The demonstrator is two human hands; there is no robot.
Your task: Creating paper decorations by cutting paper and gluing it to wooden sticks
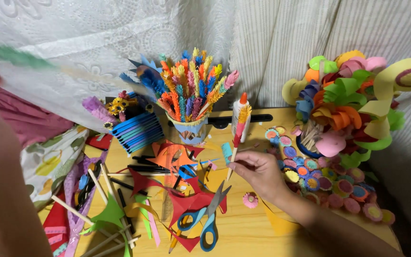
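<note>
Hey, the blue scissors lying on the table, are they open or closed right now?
Open. The scissors lie flat on the wooden table with the blades spread apart in a V among red paper scraps.

Bare right hand (258,172), bare forearm without sleeve, no rings or watch visible

- Blue-handled scissors (204,220) lie at lower centre on the wooden table (243,233).
- A cup of fringed paper sticks (192,129) stands at upper centre.
- A white glue bottle (238,113) stands just right of it.
- Paper flower discs (330,183) cluster at right.
</note>
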